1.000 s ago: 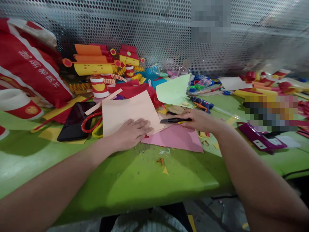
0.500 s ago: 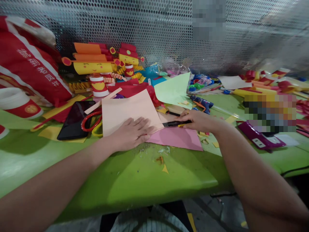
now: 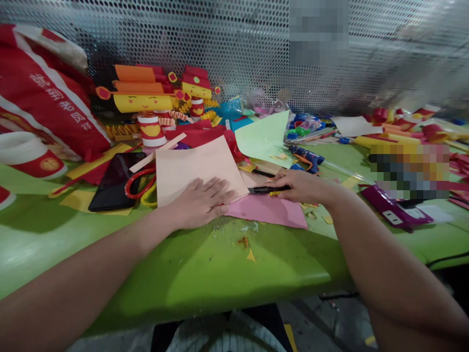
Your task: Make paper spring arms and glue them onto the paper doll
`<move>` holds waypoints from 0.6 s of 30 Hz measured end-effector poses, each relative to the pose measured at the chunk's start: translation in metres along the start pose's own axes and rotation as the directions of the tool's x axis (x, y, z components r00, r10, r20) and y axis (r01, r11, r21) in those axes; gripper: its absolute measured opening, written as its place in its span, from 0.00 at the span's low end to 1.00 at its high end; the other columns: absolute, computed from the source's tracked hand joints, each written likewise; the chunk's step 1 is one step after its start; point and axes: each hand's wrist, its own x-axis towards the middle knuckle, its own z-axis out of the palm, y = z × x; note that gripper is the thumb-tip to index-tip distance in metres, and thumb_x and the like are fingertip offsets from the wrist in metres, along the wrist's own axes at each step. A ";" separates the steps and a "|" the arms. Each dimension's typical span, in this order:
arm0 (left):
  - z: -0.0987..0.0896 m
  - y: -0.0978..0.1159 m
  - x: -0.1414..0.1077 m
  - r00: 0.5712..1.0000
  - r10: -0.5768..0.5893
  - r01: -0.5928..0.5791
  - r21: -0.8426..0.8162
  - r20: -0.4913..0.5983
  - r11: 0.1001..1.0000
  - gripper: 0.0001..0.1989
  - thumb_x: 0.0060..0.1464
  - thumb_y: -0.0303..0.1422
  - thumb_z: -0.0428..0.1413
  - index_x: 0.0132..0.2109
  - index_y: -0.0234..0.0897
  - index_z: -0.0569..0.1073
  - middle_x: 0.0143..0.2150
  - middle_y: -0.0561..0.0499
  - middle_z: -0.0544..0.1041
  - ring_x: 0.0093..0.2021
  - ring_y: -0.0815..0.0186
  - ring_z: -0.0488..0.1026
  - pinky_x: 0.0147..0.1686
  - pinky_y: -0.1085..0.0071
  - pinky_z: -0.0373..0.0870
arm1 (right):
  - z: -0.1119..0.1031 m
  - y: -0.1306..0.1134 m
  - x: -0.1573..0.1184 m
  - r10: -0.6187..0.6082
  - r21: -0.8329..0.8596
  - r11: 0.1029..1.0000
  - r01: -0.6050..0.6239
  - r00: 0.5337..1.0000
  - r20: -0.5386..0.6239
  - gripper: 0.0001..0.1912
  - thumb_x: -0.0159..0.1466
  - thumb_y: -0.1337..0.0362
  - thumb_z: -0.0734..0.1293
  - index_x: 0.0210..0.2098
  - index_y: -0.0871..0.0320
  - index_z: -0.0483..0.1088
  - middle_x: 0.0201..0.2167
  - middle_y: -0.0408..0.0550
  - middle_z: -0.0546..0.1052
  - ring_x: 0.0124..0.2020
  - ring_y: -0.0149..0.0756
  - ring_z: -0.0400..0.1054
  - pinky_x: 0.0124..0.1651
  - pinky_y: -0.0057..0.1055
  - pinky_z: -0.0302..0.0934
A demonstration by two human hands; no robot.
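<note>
Left hand [image 3: 202, 203] flat, spread on paper [image 3: 194, 164]; right hand's [image 3: 302, 187] grip closed around knife [image 3: 262, 189] at paper's edge; mostly open surface [image 3: 205, 266] nearer.

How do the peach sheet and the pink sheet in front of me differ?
Colour: the peach sheet is pale, while the pink sheet is a stronger shade.
Area showing: more of the peach sheet is visible than of the pink sheet.
Place: the peach sheet is under your spread left hand; the pink sheet mostly shows to that hand's right.
Both look plain and unprinted.
</note>
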 end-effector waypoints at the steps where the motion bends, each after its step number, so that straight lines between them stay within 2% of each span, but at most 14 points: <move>1: 0.000 0.000 0.000 1.000 0.000 0.000 0.004 -0.001 1.000 0.26 0.62 0.46 0.30 0.65 0.48 0.44 0.68 0.50 0.40 0.67 0.59 0.36 0.59 0.50 0.36 | 0.000 0.002 0.000 -0.014 0.002 1.000 0.014 1.000 -0.001 0.23 0.55 0.67 0.65 0.51 0.49 0.69 0.46 0.52 0.75 0.45 0.45 0.68 0.45 0.38 0.63; 8: 0.000 0.000 -0.001 1.000 0.001 -0.001 -0.003 0.006 1.000 0.27 0.61 0.47 0.29 0.65 0.48 0.43 0.69 0.51 0.39 0.67 0.60 0.35 0.60 0.51 0.34 | 0.004 -0.003 0.002 -0.049 0.024 0.998 0.050 0.998 -0.049 0.22 0.58 0.68 0.62 0.51 0.48 0.69 0.47 0.50 0.74 0.45 0.43 0.68 0.45 0.37 0.63; 13: 0.000 0.001 -0.001 1.000 -0.008 0.008 -0.015 0.008 1.000 0.28 0.61 0.48 0.28 0.65 0.49 0.43 0.69 0.52 0.38 0.67 0.60 0.35 0.60 0.52 0.33 | -0.001 -0.012 0.001 -0.059 0.020 0.998 0.059 0.998 0.000 0.20 0.59 0.68 0.61 0.50 0.49 0.70 0.47 0.52 0.73 0.46 0.43 0.67 0.46 0.37 0.62; 18: 0.001 0.000 0.000 1.000 -0.005 0.004 -0.020 -0.001 1.000 0.28 0.60 0.49 0.27 0.65 0.50 0.43 0.68 0.53 0.39 0.67 0.60 0.35 0.60 0.53 0.33 | -0.005 -0.013 -0.003 -0.117 0.036 0.993 0.116 0.993 0.033 0.25 0.58 0.70 0.61 0.53 0.46 0.66 0.44 0.49 0.73 0.44 0.40 0.68 0.43 0.34 0.63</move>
